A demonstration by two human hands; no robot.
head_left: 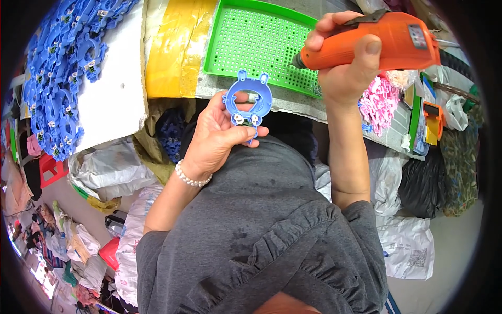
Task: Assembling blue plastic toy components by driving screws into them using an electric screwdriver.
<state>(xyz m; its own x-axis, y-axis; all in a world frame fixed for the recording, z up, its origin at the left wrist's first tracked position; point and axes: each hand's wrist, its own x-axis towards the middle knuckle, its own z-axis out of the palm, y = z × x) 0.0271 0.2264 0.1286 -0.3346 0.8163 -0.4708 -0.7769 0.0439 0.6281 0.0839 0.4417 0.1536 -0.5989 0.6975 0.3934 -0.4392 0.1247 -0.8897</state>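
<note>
My left hand [222, 125] grips a blue plastic ring-shaped part [268, 99] with two small ears on top and white and dark bits near its lower edge. In my right hand [345, 68] is an orange electric screwdriver [389, 42], its dark tip pointing left. The tool is held above the right end of a green perforated tray [246, 39], apart from the blue part. Small screws [315, 89] seem to lie in the tray's near right corner, too small to make out well.
Many similar blue parts [63, 99] are heaped on a white board [117, 78] at the left. Pink and white small pieces [379, 102] lie right of the tray. An orange tape dispenser [433, 120] stands farther right. Bags [112, 167] crowd below the table edge.
</note>
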